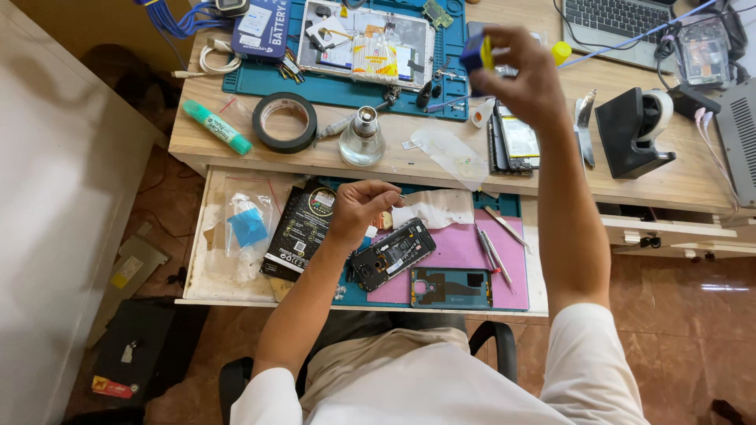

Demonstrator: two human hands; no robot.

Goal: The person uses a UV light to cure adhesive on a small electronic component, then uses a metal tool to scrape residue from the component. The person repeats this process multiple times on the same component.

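Note:
My left hand [361, 206] hovers over the pulled-out drawer, fingers pinched on something tiny beside an opened black phone [392, 253] that lies on a pink mat [465, 250]. A teal phone back cover [450, 286] rests just below it. My right hand [521, 72] is raised above the wooden desk [441, 161] and grips a small blue and yellow object [477, 53]. Beneath that hand lies a stack of phones [516, 142] with a shiny screen on top. A white cloth [435, 208] sits at the drawer's back edge.
On the desk: a black tape roll [284, 122], a green marker [217, 126], a glass spirit lamp [362, 138], a blue work mat [346, 83] with parts, a black tape dispenser [632, 130], a laptop [610, 20]. Tweezers [490, 250] and plastic bags [246, 228] lie in the drawer.

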